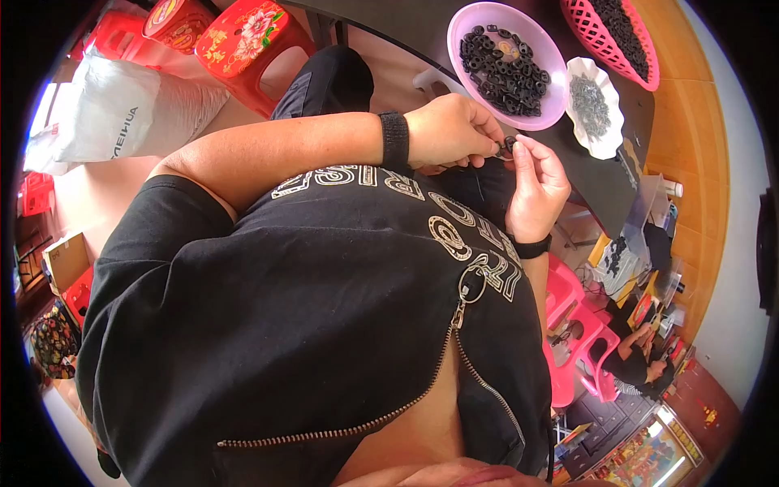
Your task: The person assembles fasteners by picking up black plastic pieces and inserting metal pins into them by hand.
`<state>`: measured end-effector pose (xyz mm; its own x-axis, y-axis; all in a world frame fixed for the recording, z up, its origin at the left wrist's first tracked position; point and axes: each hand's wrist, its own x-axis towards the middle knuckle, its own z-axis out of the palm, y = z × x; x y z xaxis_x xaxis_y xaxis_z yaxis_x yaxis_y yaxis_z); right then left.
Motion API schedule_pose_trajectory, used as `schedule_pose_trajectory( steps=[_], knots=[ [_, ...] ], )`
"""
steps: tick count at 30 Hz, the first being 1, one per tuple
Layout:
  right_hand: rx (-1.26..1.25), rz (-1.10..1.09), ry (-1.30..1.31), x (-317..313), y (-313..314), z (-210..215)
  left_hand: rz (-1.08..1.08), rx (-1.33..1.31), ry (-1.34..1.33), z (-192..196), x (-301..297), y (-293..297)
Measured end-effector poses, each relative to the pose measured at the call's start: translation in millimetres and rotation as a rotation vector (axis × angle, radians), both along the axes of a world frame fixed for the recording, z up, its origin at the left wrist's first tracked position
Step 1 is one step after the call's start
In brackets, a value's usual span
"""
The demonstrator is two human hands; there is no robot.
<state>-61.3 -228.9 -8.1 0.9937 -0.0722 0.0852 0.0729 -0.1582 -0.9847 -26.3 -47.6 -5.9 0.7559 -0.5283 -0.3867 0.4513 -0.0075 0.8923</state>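
My left hand (454,130) reaches across in front of my chest, its thumb and fingers pinched together. Close against its fingertips is my right hand (537,185), thumb and forefinger closed on a small black part (509,144) with a rounded outline. Both sets of fingertips meet at this part and cover much of it. Just beyond the hands, a pink round basin (552,105) holds many similar black parts (503,71). Beside it, a white scalloped dish (604,144) contains a pile of small, shiny, pale pieces (590,105), too small to name.
A pink lattice basket (580,36) of black parts stands at the far right of the dark table (629,174). Red stools (247,40) and a white sack (122,114) are at the left. Pink chairs (596,345) and another person (637,357) are at the right.
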Motion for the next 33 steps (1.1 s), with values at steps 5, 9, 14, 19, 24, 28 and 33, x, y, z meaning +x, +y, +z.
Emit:
schedule_pose_trajectory(
  steps=[5,9,14,19,24,28,33],
  knots=[
    [-0.024,0.033,0.008,1,2,-1,0.034,-0.049,0.002,-6,0,-1],
    [-0.004,0.046,0.037,1,3,0,0.054,-0.052,-0.038,-3,-1,-1],
    [-0.107,0.051,-0.012,2,3,-1,0.075,-0.054,-0.049,-2,-1,-2],
    [-0.08,0.129,-0.039,-1,7,-2,0.112,-0.057,-0.054,-1,0,0],
    [-0.041,0.18,-0.054,-2,9,-3,0.13,-0.109,-0.007,-3,-1,0],
    [-0.247,0.162,-0.175,-1,9,-5,0.144,-0.12,0.041,-1,-2,0],
    [-0.134,0.155,-0.128,-2,10,-3,0.154,-0.154,0.026,-2,-2,0]
  ],
)
